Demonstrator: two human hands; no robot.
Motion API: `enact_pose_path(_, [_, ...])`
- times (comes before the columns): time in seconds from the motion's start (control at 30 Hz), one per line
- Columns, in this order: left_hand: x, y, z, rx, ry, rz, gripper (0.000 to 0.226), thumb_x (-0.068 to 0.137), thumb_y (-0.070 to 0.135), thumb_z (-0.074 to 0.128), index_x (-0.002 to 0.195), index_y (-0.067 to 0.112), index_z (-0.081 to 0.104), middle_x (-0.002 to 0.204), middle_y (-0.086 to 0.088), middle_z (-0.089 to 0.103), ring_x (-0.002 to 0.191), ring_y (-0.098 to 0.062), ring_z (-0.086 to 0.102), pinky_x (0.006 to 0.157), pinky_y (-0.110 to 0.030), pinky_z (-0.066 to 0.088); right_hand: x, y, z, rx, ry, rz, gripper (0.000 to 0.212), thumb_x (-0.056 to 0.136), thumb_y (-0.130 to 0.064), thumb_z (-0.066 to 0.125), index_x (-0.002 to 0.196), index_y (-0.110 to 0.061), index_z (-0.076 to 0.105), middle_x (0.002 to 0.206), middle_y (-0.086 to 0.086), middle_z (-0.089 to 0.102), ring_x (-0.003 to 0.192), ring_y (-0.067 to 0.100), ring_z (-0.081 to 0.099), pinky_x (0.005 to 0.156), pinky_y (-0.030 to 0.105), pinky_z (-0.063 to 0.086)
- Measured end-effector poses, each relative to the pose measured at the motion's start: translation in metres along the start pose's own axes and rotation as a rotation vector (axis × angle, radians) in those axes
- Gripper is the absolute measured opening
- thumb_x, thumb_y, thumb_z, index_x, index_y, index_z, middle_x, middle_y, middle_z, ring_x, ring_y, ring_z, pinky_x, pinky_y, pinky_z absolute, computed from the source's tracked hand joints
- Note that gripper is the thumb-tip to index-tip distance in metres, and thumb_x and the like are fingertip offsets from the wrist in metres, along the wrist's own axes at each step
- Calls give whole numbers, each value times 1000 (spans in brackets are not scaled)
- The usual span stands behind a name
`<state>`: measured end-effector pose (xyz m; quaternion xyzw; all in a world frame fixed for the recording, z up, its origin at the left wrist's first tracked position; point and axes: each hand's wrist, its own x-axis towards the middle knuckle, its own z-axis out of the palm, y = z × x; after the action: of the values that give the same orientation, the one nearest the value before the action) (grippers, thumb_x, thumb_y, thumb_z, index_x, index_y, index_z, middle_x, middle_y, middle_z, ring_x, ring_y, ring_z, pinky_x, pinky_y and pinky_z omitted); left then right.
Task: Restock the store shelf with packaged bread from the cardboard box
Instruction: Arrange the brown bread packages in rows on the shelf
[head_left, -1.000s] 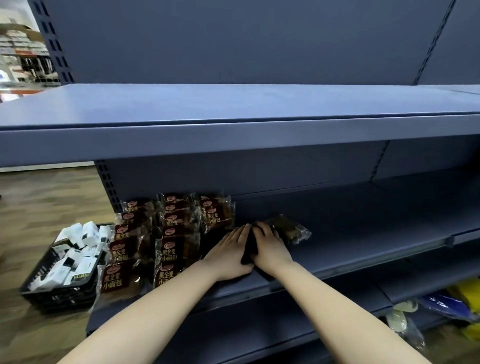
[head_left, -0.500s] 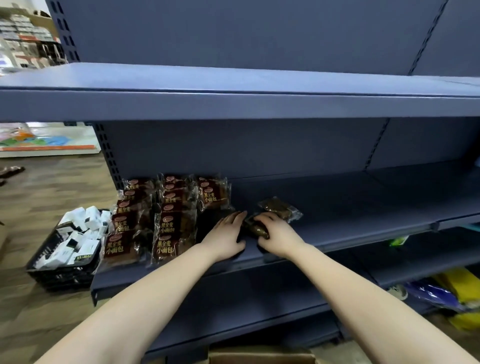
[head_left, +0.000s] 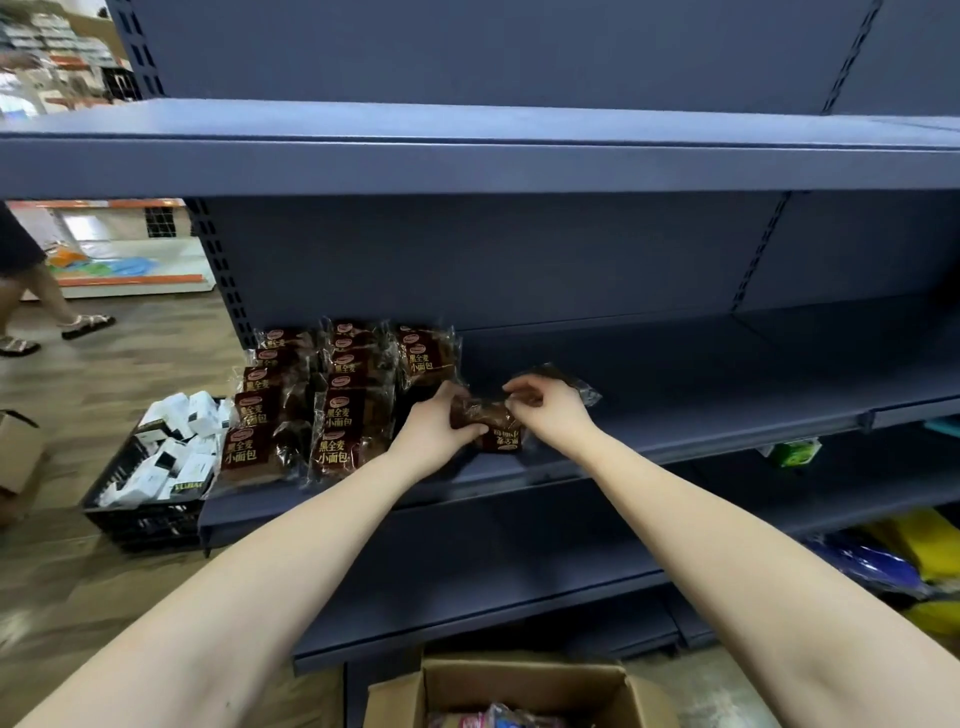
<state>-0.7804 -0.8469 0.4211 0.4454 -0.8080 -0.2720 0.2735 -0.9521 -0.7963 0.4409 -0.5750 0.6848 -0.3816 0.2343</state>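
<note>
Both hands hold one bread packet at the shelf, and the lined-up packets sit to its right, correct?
Not quite: the head view shows the left hand and right hand holding the bread packet at the shelf, but the lined-up packets sit to its left.

1. At 8 o'clock, a black plastic crate stands on the wood-look floor, filled with small white boxes.
2. At 9 o'clock, a passer-by's sandalled feet.
3. At 4 o'clock, a green packet, with blue packs and yellow packs below it.
</note>
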Motion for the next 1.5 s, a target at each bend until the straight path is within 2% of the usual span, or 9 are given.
enact_pose_path(0.17, [-3,2,1,-131,90,-108,45,84,26,70,121,16,47,112,-5,65,102,-22,61,78,-21,39,-5,-1,6,-26,101,-20,19,93,-15,54,109,-15,65,103,1,68,90,12,60,71,12,39])
enact_pose_path(0.27, [-2,5,-1,-232,145,-155,42,86,24,68,122,15,47,113,-5,64,103,-21,59,83,-25,42,-7,-3,10,-102,99,-92,25,93,-16,54,116,-12,63,114,5,65,103,17,59,84,17,40])
enact_pose_path(0.47, [5,11,-13,-373,127,-150,26,83,25,71,107,17,63,104,2,67,103,-16,63,95,-39,50,-13,-7,16,-452,19,-253,77,80,-47,66,145,-20,35,141,7,47,128,29,41,106,44,35])
enact_pose_path(0.57, [6,14,-18,-349,59,-74,25,82,24,73,105,18,66,105,1,69,105,-16,63,98,-35,47,-17,-11,20,-227,-78,-129,83,77,-37,74,146,-17,31,130,8,58,120,24,54,98,31,44])
enact_pose_path(0.7, [-1,4,-15,-417,99,-155,34,79,28,75,109,26,59,112,-2,66,106,-17,62,97,-40,49,-20,-14,21,-118,0,-9,59,77,-35,77,124,-11,50,112,4,64,106,20,59,79,21,42])
enact_pose_path(1.0, [-16,0,-14,-444,-49,-231,41,87,24,69,122,8,57,107,-6,65,99,-20,65,83,-36,57,-12,-21,19,62,150,-23,63,83,-27,72,135,-9,41,130,10,54,119,25,53,95,25,40])
enact_pose_path(1.13, [-9,-3,-24,-294,-17,-193,20,86,26,68,101,12,70,96,-10,72,88,-23,70,83,-42,57,-11,-13,20,-259,193,-262,83,81,-15,67,150,-15,22,154,13,18,142,30,20,114,44,25])
enact_pose_path(1.27, [-2,-4,-34,-162,-6,-153,27,87,24,67,108,7,69,103,-10,69,92,-26,68,88,-41,54,-13,-7,19,-762,-71,-467,85,79,-16,65,150,-30,21,160,1,2,146,30,-3,114,57,3])
enact_pose_path(1.5, [-3,-9,-43,60,78,-48,23,94,18,54,113,19,66,114,0,68,108,-17,61,89,-21,42,0,-5,44,-852,5,-451,74,68,-19,77,136,-11,49,124,15,56,121,39,48,105,60,30])
